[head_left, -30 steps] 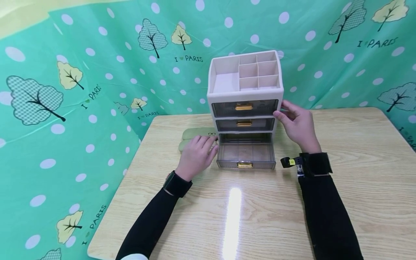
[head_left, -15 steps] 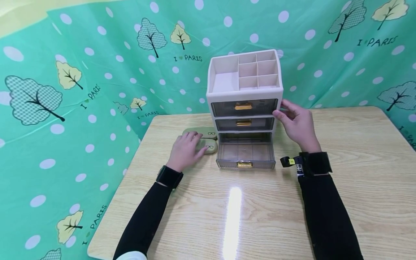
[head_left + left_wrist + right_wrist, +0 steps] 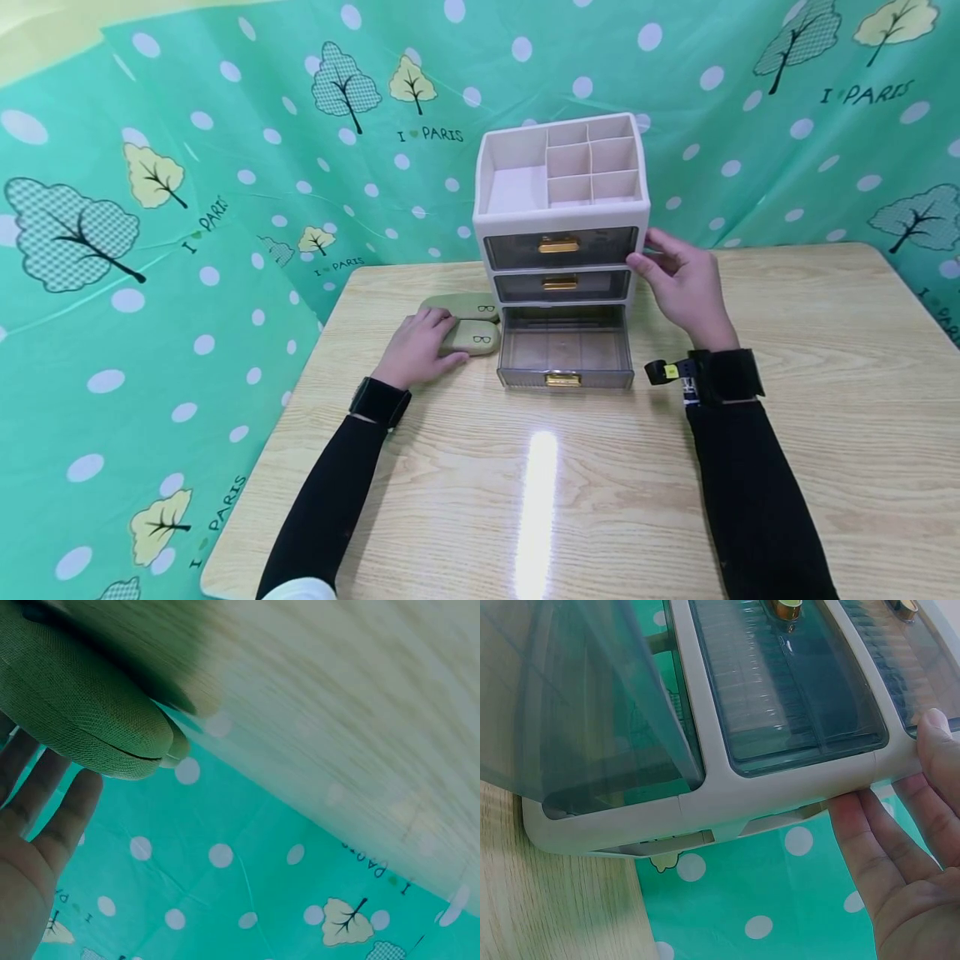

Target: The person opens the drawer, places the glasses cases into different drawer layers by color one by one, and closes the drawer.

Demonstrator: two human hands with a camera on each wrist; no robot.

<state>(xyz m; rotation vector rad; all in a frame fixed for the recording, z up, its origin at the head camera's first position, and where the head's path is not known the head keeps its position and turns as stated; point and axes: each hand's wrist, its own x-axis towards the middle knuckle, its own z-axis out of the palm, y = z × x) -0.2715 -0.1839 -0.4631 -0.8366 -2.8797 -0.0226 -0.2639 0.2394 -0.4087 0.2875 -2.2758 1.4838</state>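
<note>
A white desktop drawer organizer [image 3: 562,220] stands on the table, its bottom drawer [image 3: 564,350] pulled out. My right hand [image 3: 688,287] grips its right side, thumb at the front edge and fingers along the side wall, also plain in the right wrist view. Left of the organizer lie two green glasses cases, one behind the other. My left hand [image 3: 420,346] is at the left end of the near glasses case [image 3: 474,337], its fingers across the end and the thumb in front. In the left wrist view the fingers look fairly straight beside a case [image 3: 82,705]; the thumb is hidden there.
The far glasses case [image 3: 465,305] lies just behind the near one, close to the organizer's left side. A light wooden table [image 3: 600,483] bears everything. Behind it hangs a green curtain [image 3: 337,167] with dots and trees.
My left hand has moved left from beside the open drawer to the left end of the near glasses case, uncovering both cases' right ends. My right hand stays on the organizer.
</note>
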